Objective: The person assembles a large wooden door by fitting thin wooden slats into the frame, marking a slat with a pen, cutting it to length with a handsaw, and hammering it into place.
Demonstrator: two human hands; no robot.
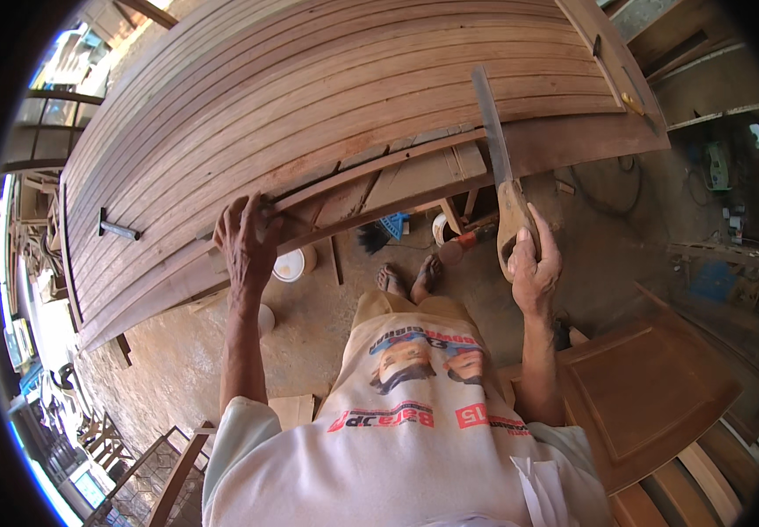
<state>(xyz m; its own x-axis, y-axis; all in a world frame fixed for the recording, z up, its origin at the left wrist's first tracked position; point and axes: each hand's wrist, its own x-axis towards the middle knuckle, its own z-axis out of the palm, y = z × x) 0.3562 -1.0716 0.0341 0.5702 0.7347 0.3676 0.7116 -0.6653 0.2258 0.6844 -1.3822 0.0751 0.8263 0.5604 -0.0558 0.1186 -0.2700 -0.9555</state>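
My right hand [535, 263] is closed round the wooden handle of a handsaw [495, 123]. Its blade points away from me and crosses the right end of a long wooden strip [379, 167]; whether the teeth touch the wood, I cannot tell. Farther left, my left hand [246, 230] curls over the strip's other end and the near edge of the work, with its fingers bent on top. Behind both lies a large slatted wooden panel [335, 105], dusted reddish near the strip.
A hammer [119, 230] rests on the panel's left part. On the floor are a white bucket [290, 265], a blue brush [393, 225] and a red power tool [471, 240]. A brown panelled door [651, 386] lies at my right. A small yellow object [632, 104] sits at the panel's right edge.
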